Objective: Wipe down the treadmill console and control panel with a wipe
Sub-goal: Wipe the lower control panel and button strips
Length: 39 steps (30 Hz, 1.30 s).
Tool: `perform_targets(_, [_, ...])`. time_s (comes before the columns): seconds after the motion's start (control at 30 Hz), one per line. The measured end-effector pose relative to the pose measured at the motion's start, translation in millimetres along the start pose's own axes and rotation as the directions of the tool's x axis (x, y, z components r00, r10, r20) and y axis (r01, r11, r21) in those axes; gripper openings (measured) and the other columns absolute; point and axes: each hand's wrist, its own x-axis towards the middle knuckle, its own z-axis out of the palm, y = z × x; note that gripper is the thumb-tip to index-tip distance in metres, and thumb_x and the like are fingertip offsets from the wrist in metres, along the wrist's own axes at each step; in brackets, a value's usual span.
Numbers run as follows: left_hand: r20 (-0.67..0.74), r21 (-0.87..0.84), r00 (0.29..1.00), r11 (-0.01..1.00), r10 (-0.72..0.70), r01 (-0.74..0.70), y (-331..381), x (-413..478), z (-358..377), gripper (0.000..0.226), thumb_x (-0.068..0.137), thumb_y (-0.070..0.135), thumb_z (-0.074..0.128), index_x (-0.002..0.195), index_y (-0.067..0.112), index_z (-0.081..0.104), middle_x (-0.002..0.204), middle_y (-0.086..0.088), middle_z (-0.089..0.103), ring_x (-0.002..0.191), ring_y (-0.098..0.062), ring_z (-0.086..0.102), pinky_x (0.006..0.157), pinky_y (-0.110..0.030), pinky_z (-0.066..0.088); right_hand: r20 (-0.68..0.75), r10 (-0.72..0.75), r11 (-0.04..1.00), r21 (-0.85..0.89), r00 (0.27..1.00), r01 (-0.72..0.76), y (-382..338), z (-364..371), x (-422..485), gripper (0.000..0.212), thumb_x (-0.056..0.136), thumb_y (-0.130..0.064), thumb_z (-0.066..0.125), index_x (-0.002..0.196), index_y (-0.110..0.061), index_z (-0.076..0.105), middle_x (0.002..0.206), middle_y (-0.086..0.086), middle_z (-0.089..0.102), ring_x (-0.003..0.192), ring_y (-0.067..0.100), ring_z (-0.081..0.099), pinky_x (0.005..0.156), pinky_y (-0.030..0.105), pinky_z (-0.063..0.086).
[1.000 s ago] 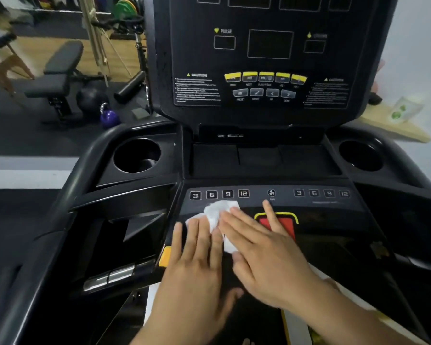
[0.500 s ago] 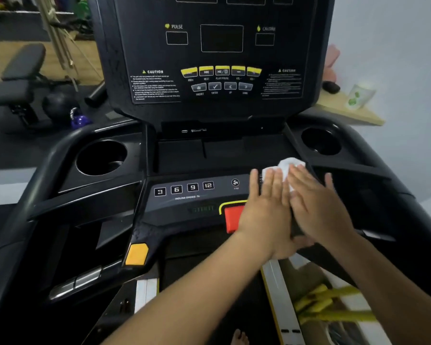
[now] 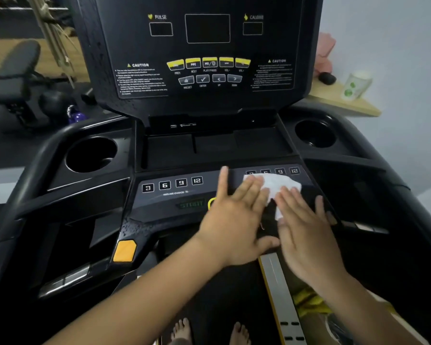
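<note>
A white wipe (image 3: 276, 189) lies on the right half of the treadmill's lower control panel (image 3: 169, 195), just below the right row of number buttons (image 3: 287, 171). My left hand (image 3: 237, 220) presses flat on its left part with straight fingers. My right hand (image 3: 306, 227) lies flat over its right part, fingers straight. Both hands cover the red stop button, and only a bit of its yellow rim (image 3: 211, 202) shows. The upright black console (image 3: 207, 58) with yellow and grey buttons stands behind.
Cup holders sit at the left (image 3: 91, 155) and right (image 3: 315, 134) of a tray (image 3: 214, 145). An orange tab (image 3: 124, 251) marks the left handle. A wooden shelf (image 3: 343, 103) with a cup (image 3: 356, 85) is at the right; a weight bench (image 3: 18, 70) at the left. My bare feet (image 3: 209, 329) stand on the belt.
Both hands slid the wipe from the panel's left side, over the stop button, to the right side. Over the last half second they drew back slightly toward the panel's lower edge.
</note>
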Motion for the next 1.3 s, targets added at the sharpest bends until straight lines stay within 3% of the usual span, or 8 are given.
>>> perform_targets(0.17, [-0.01,-0.039,0.981,0.981,-0.193,0.192,-51.3,-42.7,-3.6,0.094,0.088,0.076,0.018,0.151,0.007,0.03,0.158,-0.014,0.026,0.148,-0.024,0.021,0.113,-0.068,-0.003,0.11,-0.169,0.982,-0.061,0.98,0.176,-63.3,2.6,46.5,0.059,0.096,-0.036,0.012,0.15,-0.017,0.027,0.158,-0.003,0.018,0.146,0.008,0.003,0.118,0.05,-0.004])
perform_targets(0.33, [-0.046,-0.134,0.914,0.909,-0.403,0.394,-88.1,-88.6,0.9,0.091,0.088,0.073,0.017,0.155,0.011,0.019,0.162,-0.008,0.012,0.15,-0.019,0.004,0.115,-0.064,-0.005,0.243,-0.319,0.939,-0.048,0.916,0.34,-127.3,5.5,82.7,0.054,0.101,-0.033,0.018,0.153,-0.02,0.012,0.161,-0.006,0.001,0.146,0.007,-0.008,0.117,0.053,-0.006])
perform_targets(0.5, [-0.069,-0.365,0.857,0.813,-0.51,0.454,-89.7,-142.1,10.3,0.086,0.087,0.064,0.034,0.156,0.018,0.014,0.163,-0.003,0.014,0.149,-0.011,0.011,0.12,-0.056,0.0,0.178,-0.462,0.882,-0.011,0.869,0.471,-170.9,27.9,73.4,0.057,0.097,-0.034,0.014,0.15,-0.016,0.026,0.16,-0.002,0.018,0.147,0.011,0.004,0.118,0.054,0.004])
perform_targets(0.73, [-0.033,-0.548,0.83,0.704,-0.557,0.451,-61.6,-202.9,25.6,0.075,0.088,0.065,0.047,0.153,0.033,0.026,0.157,0.0,0.034,0.146,-0.007,0.025,0.12,-0.052,0.018,0.188,-0.653,0.756,0.109,0.734,0.645,-155.4,33.7,19.2,0.052,0.097,-0.028,0.034,0.147,-0.015,0.036,0.155,-0.004,0.031,0.146,0.011,0.014,0.115,0.058,0.012])
perform_targets(0.87, [-0.071,-0.452,0.851,0.777,-0.521,0.438,-81.1,-166.6,19.9,0.079,0.088,0.066,0.043,0.152,0.022,0.03,0.152,-0.014,0.038,0.146,-0.023,0.027,0.12,-0.051,0.014,0.182,-0.594,0.797,0.002,0.784,0.604,-152.6,27.9,51.3,0.052,0.096,-0.03,0.03,0.146,-0.016,0.036,0.154,-0.002,0.034,0.145,0.012,0.02,0.113,0.063,0.015])
perform_targets(1.0, [-0.054,-0.321,0.864,0.828,-0.5,0.46,-88.7,-132.2,11.4,0.085,0.088,0.07,0.033,0.154,0.017,0.026,0.159,-0.021,0.019,0.146,-0.032,0.024,0.119,-0.057,0.007,0.17,-0.521,0.843,-0.048,0.836,0.535,-139.3,23.3,69.1,0.052,0.097,-0.03,0.025,0.146,-0.016,0.036,0.154,-0.003,0.032,0.145,0.011,0.02,0.113,0.063,0.015])
perform_targets(1.1, [-0.053,-0.24,0.913,0.893,-0.404,0.381,-72.7,-104.2,4.0,0.09,0.089,0.073,0.025,0.155,0.012,0.015,0.162,-0.014,0.01,0.151,-0.027,0.002,0.117,-0.062,-0.003,0.132,-0.453,0.885,-0.051,0.882,0.462,-109.8,16.9,66.5,0.051,0.097,-0.03,0.026,0.145,-0.018,0.038,0.153,-0.005,0.032,0.144,0.008,0.021,0.114,0.062,0.013])
perform_targets(1.3, [0.014,-0.126,0.984,0.976,-0.177,0.177,-27.5,-2.0,-3.4,0.092,0.09,0.071,0.02,0.155,0.01,-0.001,0.163,-0.013,-0.001,0.15,-0.027,-0.006,0.112,-0.065,-0.014,0.014,-0.169,0.983,-0.067,0.985,0.17,-19.4,-0.1,61.4,0.051,0.097,-0.03,0.023,0.144,-0.018,0.04,0.15,-0.006,0.036,0.141,0.003,0.021,0.115,0.061,0.008])
